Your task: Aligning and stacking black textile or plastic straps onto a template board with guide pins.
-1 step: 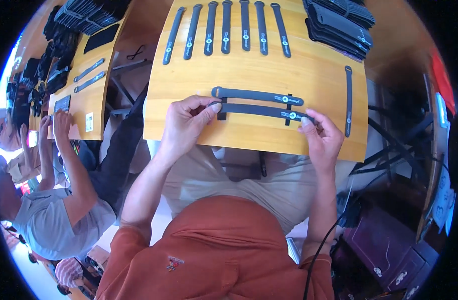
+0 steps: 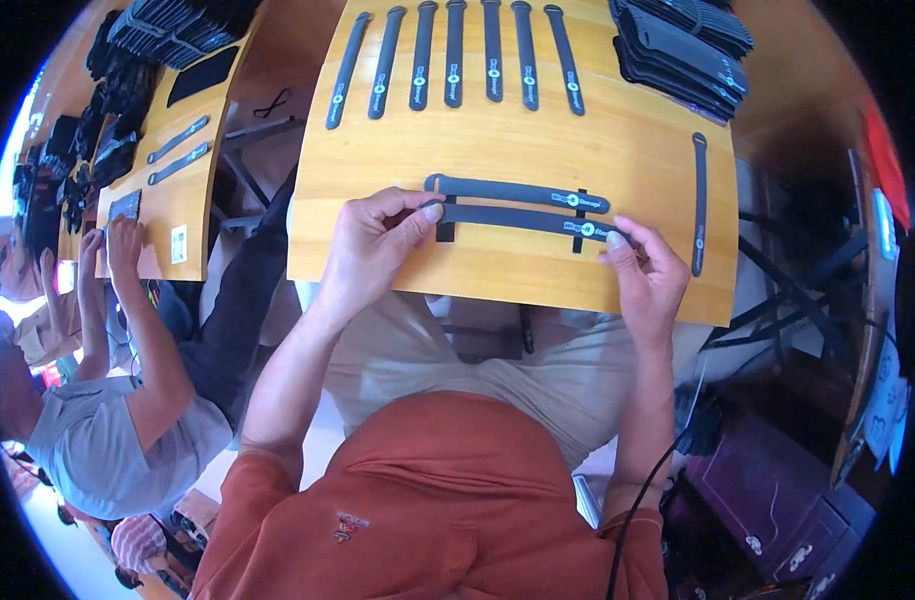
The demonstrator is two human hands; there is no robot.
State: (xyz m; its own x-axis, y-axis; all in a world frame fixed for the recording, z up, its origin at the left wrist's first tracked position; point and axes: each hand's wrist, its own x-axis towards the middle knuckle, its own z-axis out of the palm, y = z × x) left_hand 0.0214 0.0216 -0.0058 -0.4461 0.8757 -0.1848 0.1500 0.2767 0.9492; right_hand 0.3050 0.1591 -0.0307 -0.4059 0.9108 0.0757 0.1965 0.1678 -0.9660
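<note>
A dark grey strap (image 2: 522,219) with a white printed mark is stretched sideways between my two hands near the table's front edge. My left hand (image 2: 377,235) pinches its left end between thumb and fingers. The right end is pinched by my right hand (image 2: 645,268), thumb on top. Just beyond lies a second grey strap (image 2: 517,191), roughly parallel, with a ringed left end. Both straps cross two short black strips, a left strip (image 2: 445,232) and a right strip (image 2: 578,243), on the wooden table (image 2: 367,160).
Several matching straps (image 2: 454,55) lie in a row along the far side. Another strap (image 2: 699,205) lies lengthwise by the right edge. A stack of dark straps (image 2: 677,65) stands at the far right. On the left, a co-worker (image 2: 117,430) sits at another table (image 2: 192,185).
</note>
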